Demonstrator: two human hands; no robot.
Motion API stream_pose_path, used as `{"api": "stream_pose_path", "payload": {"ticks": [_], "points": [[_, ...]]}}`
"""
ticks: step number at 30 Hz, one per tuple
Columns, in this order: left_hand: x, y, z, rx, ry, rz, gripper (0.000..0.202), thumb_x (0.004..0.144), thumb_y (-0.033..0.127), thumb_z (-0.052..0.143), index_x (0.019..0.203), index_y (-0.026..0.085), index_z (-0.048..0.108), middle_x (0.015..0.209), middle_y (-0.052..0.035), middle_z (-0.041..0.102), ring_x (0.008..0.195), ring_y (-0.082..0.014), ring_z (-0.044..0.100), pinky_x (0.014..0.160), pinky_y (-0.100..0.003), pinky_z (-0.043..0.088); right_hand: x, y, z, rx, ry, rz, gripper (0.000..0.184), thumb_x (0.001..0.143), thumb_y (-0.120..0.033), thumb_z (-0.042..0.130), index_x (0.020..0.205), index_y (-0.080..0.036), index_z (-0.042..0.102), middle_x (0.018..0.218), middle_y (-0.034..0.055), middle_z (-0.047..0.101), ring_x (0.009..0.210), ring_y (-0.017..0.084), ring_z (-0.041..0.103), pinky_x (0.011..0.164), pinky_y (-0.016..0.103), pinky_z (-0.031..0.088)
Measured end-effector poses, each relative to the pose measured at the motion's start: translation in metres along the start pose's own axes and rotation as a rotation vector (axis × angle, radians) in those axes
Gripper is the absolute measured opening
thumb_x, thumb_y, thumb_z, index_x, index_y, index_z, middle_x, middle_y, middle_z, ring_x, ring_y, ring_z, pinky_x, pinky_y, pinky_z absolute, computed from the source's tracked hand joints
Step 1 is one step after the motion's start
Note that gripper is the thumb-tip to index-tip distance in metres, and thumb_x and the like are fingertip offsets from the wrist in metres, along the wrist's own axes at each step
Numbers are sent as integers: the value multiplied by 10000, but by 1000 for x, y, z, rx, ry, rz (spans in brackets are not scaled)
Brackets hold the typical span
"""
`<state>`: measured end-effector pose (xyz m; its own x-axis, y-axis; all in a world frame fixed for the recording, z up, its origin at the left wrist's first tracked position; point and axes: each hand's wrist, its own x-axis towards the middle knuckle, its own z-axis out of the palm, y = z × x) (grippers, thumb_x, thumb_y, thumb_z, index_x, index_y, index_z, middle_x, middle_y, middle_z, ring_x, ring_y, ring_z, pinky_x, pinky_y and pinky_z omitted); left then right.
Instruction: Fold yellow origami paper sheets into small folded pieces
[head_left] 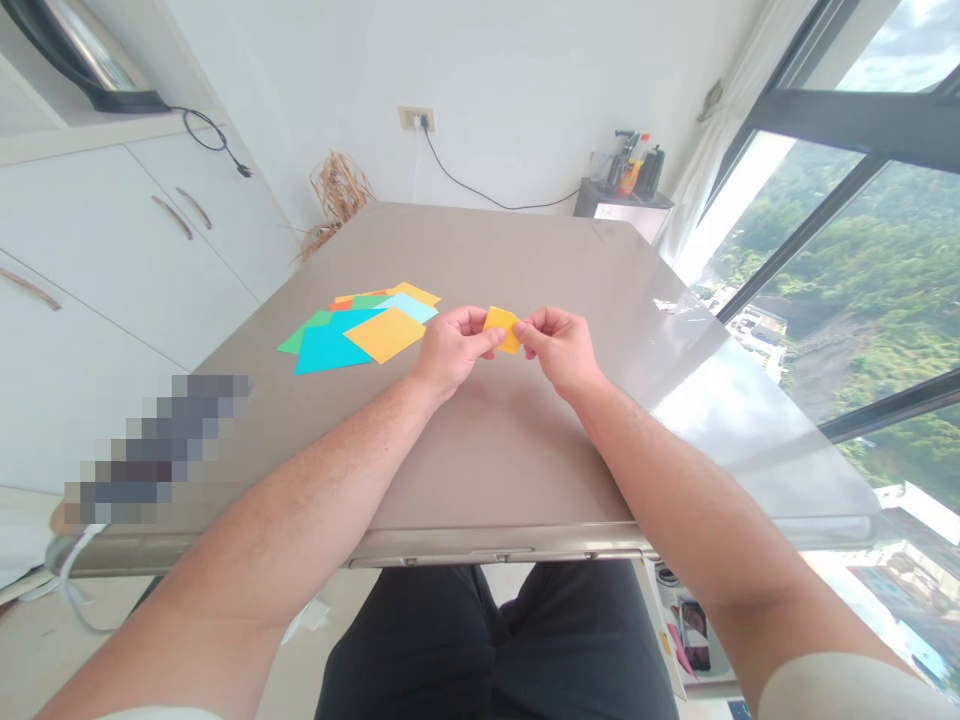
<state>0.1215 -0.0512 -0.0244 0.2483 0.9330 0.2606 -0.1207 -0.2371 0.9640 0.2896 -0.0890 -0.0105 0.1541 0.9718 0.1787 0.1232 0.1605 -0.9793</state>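
A small folded piece of yellow paper (503,322) is held up just above the table between both hands. My left hand (452,350) pinches its left side, thumb in front. On the opposite side, my right hand (559,350) grips the paper's right edge between thumb and fingers. Left of my left hand lies a loose spread of coloured paper sheets: an orange-yellow sheet (386,334) on top, a teal sheet (330,343) partly under it, and a light blue sheet (409,305) behind. Green and orange sheets show only in part.
The brown-grey table (495,460) has its front edge at my lap. A blurred-out object (157,450) lies at the left edge. Behind stand a small cabinet (622,205) with bottles and dried stalks (337,195). Windows (825,220) line the right side.
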Motion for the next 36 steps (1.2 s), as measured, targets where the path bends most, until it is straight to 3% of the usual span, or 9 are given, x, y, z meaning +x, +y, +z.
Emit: {"api": "stream_pose_path", "payload": {"ticks": [4, 7, 10, 14, 21, 27, 33, 36], "points": [[1, -1, -4, 72, -53, 33, 223, 704, 337, 860, 840, 192, 759, 852, -57, 769, 734, -177, 680, 637, -302, 512, 0, -2, 0, 43, -51, 30, 182, 734, -327, 750, 694, -206, 620, 659, -16, 618, 587, 113, 538, 554, 269, 466], [2, -2, -8, 130, -121, 18, 199, 713, 318, 847, 838, 185, 765, 808, -47, 760, 714, -174, 680, 669, -314, 531, -1, -3, 0, 15, -54, 25, 180, 727, -308, 741, 674, -210, 599, 649, -26, 597, 555, 102, 500, 518, 259, 433], [2, -1, -8, 85, -105, 13, 253, 716, 320, 846, 909, 181, 761, 861, -56, 775, 764, -193, 711, 681, -318, 554, -1, -4, -1, -10, -40, 33, 195, 728, -288, 724, 635, -210, 571, 596, -39, 544, 512, 87, 442, 487, 252, 387], [3, 1, -10, 76, -67, 11, 308, 718, 316, 854, 969, 170, 749, 907, -60, 779, 790, -192, 720, 675, -304, 568, -1, -4, -1, 8, -80, 66, 160, 723, -291, 730, 674, -205, 604, 629, -29, 584, 553, 100, 497, 522, 257, 429], [5, 5, -17, 74, -214, -60, 360, 692, 360, 893, 960, 159, 761, 889, -73, 777, 807, -208, 725, 727, -347, 594, 1, 0, -2, 4, -116, 43, 186, 699, -307, 751, 645, -204, 605, 592, -32, 572, 549, 100, 487, 534, 259, 418], [4, 4, -14, 42, -163, -73, 323, 690, 396, 887, 844, 164, 723, 825, -45, 741, 754, -170, 682, 677, -308, 562, 0, -4, -4, 87, -44, 18, 212, 699, -292, 756, 618, -207, 579, 561, -33, 553, 551, 100, 485, 550, 261, 418], [4, 7, -19, 215, -170, -92, 226, 739, 320, 824, 705, 168, 661, 653, 2, 658, 624, -118, 609, 614, -252, 485, -2, -4, -1, 8, -78, 60, 210, 705, -353, 789, 665, -195, 657, 619, -21, 591, 542, 96, 485, 523, 261, 424], [2, 6, -17, 156, -142, -119, 268, 737, 390, 842, 811, 172, 706, 790, -34, 725, 724, -161, 675, 644, -277, 533, -1, -1, -1, 22, -49, 72, 228, 723, -370, 792, 664, -194, 659, 597, -13, 604, 535, 107, 513, 539, 276, 455]]}}
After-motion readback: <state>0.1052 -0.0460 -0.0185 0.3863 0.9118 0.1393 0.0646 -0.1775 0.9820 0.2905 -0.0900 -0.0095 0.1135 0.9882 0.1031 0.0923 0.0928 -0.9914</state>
